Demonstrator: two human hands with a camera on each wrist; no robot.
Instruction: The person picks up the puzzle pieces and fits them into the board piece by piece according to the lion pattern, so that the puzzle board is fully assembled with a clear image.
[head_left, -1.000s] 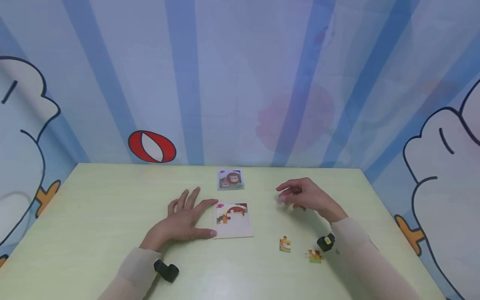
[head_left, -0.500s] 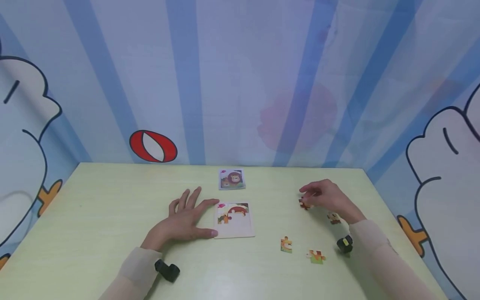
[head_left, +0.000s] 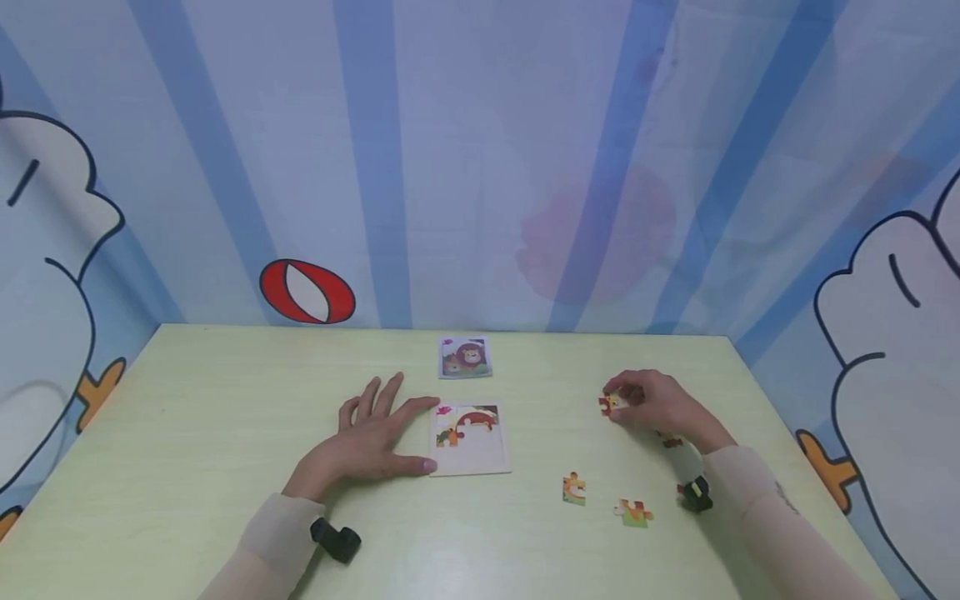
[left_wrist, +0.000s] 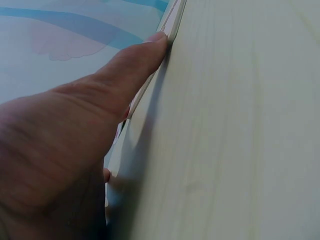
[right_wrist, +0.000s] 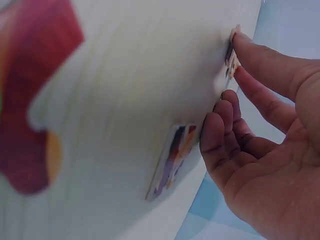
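The left hand (head_left: 367, 446) is at the puzzle board's (head_left: 472, 461) nine o'clock, fingers spread, thumb and pointer touching it, maybe so it won't slide. Between two and three o'clock from there, the right hand (head_left: 660, 410) pinches a small piece (head_left: 606, 404) with fingertips, perhaps because it's little. The right wrist view shows another piece (right_wrist: 172, 162) lying nearby, partly hidden in the head view.
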